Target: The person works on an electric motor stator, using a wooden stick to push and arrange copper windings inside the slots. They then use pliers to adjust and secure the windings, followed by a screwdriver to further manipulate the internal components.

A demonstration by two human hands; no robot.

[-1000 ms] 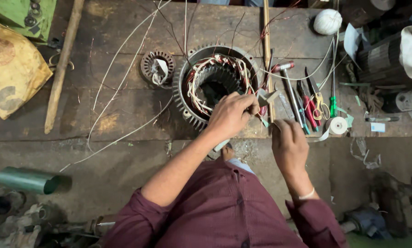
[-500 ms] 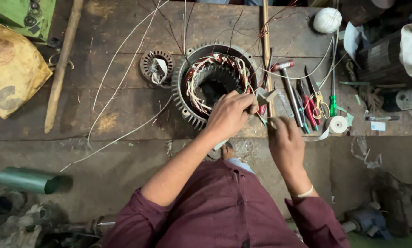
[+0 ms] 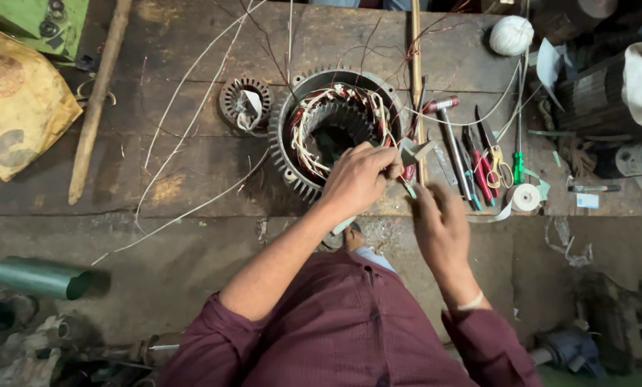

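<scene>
Centre of dark wooden tabletop [image 3: 192,165]: round finned grey metal stator with copper windings [image 3: 335,129]. Left hand [image 3: 360,175] at its 5 o'clock rim, grip pinched on pale paper strip [image 3: 414,150]; right hand [image 3: 442,226] loosely curled, empty

left hand [image 3: 360,178] pinching, right hand [image 3: 441,223] loosely curled

stator [image 3: 335,132] | ribbed round metal housing, copper windings inside | lying open-end-up on bench
</scene>
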